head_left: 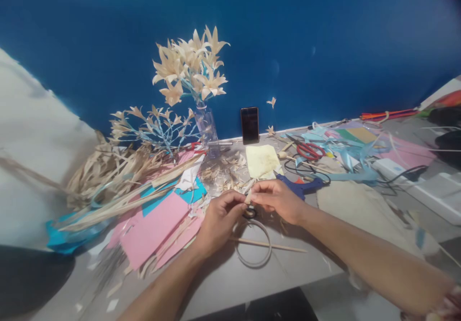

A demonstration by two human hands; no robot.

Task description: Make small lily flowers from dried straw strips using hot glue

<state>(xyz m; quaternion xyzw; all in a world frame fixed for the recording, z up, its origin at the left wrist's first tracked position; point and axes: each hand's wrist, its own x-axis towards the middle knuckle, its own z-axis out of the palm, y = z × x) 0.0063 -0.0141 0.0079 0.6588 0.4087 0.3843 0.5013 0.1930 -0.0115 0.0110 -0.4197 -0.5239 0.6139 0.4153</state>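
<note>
Both hands meet near the middle of the table. My left hand (224, 218) is closed in a pinch on a small pale strip (248, 196), held upright between the fingertips. From the right, my right hand (277, 198) pinches the same strip with thumb and forefinger. Just below the fingers lie a ring-shaped roll (253, 262) and a thin wooden stick (284, 248). Small dark handle loops (249, 211) show under the fingertips. A blue glue gun (300, 185) rests beyond my right hand, near a yellow paper square (262, 161).
Pale flowers stand in a clear bottle (207, 129) at the back. A phone (249, 125) leans on the blue wall. Pink paper (156, 227) and dried husks (108, 172) cover the left. Red scissors (310, 151) and a white power strip (418, 189) lie right.
</note>
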